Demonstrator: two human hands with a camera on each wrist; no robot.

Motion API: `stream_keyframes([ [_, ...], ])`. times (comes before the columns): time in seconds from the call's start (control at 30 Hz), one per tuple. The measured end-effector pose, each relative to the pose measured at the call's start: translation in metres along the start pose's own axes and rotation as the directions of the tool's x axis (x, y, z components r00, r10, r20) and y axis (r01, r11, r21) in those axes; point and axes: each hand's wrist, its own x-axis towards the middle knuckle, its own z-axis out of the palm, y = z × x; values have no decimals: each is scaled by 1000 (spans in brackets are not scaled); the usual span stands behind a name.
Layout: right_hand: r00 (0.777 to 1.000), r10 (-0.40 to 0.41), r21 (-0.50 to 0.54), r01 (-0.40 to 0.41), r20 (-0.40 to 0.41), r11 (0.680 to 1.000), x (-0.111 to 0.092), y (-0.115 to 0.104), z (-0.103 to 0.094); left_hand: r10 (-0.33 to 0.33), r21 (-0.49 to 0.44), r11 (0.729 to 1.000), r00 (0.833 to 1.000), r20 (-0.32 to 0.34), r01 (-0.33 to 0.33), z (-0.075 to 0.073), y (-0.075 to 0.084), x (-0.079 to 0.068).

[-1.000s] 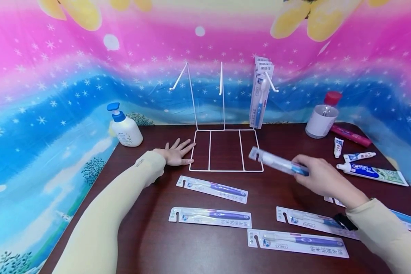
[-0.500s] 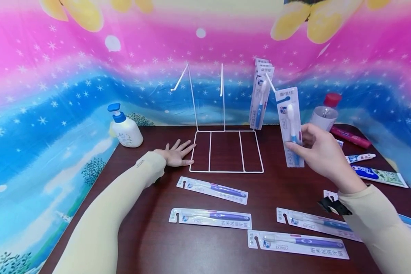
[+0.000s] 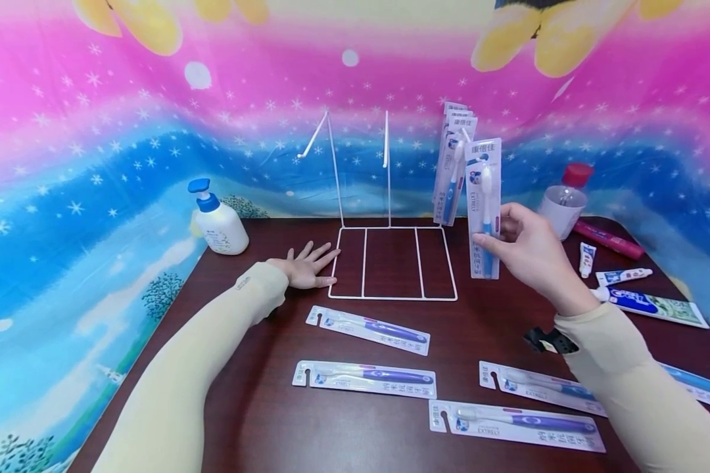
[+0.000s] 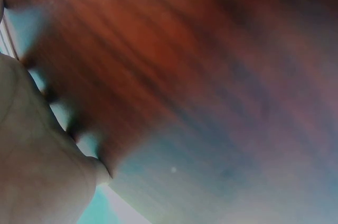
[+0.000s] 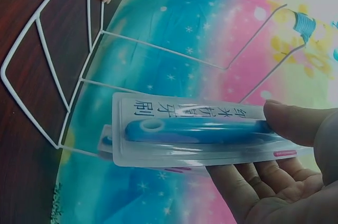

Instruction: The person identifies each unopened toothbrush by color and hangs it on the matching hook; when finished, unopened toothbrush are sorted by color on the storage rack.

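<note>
Upright in my right hand (image 3: 532, 253) is a packaged toothbrush (image 3: 482, 210) with a blue handle, pinched between thumb and fingers. Its top overlaps the end of the rack's right hook, and I cannot tell whether they touch. Several similar packs (image 3: 446, 187) hang on that hook, just behind. The white wire rack (image 3: 364, 263) stands on the table, its middle hook (image 3: 386, 141) and left hook (image 3: 311, 138) bare. My left hand (image 3: 305, 269) lies flat with fingers spread, fingertips at the rack base's left edge. The right wrist view shows the held pack's handle end (image 5: 195, 131) close up.
Packs with purple brushes (image 3: 384, 332) and blue brushes (image 3: 538, 387) lie on the near table. A pump bottle (image 3: 221, 226) stands at left. At right are a red-capped jar (image 3: 562, 203), a toothpaste tube (image 3: 657, 305), small tubes (image 3: 624, 274) and a pink tube (image 3: 609, 240).
My right hand has turned the toothbrush pack from lying sideways to upright, raised it, then brought it left towards the right hook. The left hand has stayed in place.
</note>
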Motion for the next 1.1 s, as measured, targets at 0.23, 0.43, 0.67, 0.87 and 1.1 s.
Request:
stream_keyframes([
  [0.23, 1000, -9, 24, 9, 4, 1000, 6, 5, 9, -18, -4, 1000, 1000, 17, 18, 5, -6, 8],
  [0.43, 1000, -8, 56, 8, -3, 998, 5, 9, 12, 0, -14, 1000, 1000, 13, 0, 4, -3, 5],
  [0.67, 1000, 10, 71, -10, -1, 997, 13, 14, 14, 9, -30, 999, 1000, 0, -9, 4, -6, 6],
  [0.87, 998, 52, 80, -53, 22, 995, 38, 19, 20, 1, -21, 1000, 1000, 14, -1, 3, -6, 5],
  [1.1, 994, 99, 84, -104, 53, 991, 70, 26, 24, 6, -20, 1000, 1000, 14, -6, 3, -5, 6],
])
